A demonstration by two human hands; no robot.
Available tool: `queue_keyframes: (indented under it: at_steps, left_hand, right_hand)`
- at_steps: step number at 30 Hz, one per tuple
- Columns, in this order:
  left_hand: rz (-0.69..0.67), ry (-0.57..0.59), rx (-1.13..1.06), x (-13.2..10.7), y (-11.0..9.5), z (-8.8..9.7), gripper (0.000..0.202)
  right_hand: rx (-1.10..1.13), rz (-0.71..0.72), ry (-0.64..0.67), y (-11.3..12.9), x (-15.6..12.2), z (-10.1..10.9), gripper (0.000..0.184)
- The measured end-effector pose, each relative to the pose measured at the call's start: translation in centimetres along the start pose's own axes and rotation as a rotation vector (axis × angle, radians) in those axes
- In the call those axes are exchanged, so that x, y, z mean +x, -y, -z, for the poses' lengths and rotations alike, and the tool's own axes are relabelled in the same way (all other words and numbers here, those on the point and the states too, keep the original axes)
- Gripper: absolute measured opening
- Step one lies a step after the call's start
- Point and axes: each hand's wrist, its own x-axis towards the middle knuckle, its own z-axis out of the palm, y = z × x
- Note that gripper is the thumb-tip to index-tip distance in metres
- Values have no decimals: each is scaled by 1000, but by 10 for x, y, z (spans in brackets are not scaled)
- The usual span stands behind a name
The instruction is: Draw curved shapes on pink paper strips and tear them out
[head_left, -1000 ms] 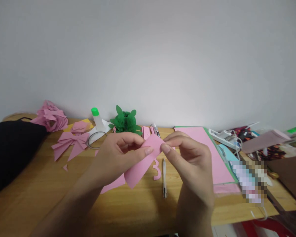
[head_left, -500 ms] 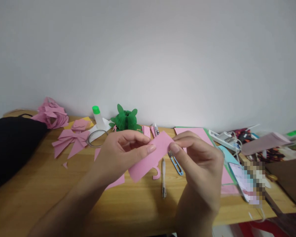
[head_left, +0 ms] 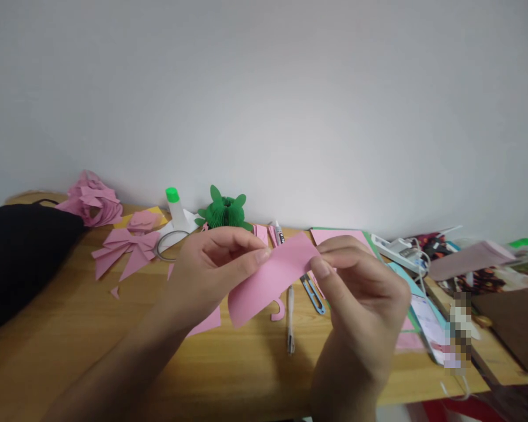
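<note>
Both my hands hold one pink paper strip (head_left: 270,280) above the wooden desk (head_left: 70,340). My left hand (head_left: 211,269) pinches its upper edge between thumb and fingers. My right hand (head_left: 363,299) pinches the strip's right end, thumb on the front. The strip slants down to the left, its lower end free. Under it on the desk lie a white pen (head_left: 290,319), small blue snips (head_left: 312,293), a pink curled cut-out (head_left: 279,310) and another pink paper piece (head_left: 206,321).
Along the back stand a green paper ornament (head_left: 223,212), a green-capped glue bottle (head_left: 175,210), a pink paper bow (head_left: 125,249), crumpled pink paper (head_left: 90,199) and a tape ring (head_left: 169,243). A black bag (head_left: 17,258) fills the left. Pink sheets (head_left: 334,235), a phone (head_left: 431,325) and a power strip (head_left: 398,249) lie right.
My right hand has slid right and slightly down along the strip, and the strip now spreads wider between my hands. The blue snips have come into sight beneath it.
</note>
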Motion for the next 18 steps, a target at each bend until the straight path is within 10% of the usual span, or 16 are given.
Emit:
queue_keyframes:
  at_steps: [18]
  left_hand:
    - [38,90,62,-14,-24,-6,16]
  right_hand:
    - [-52,130,-45,10,-2,0,15]
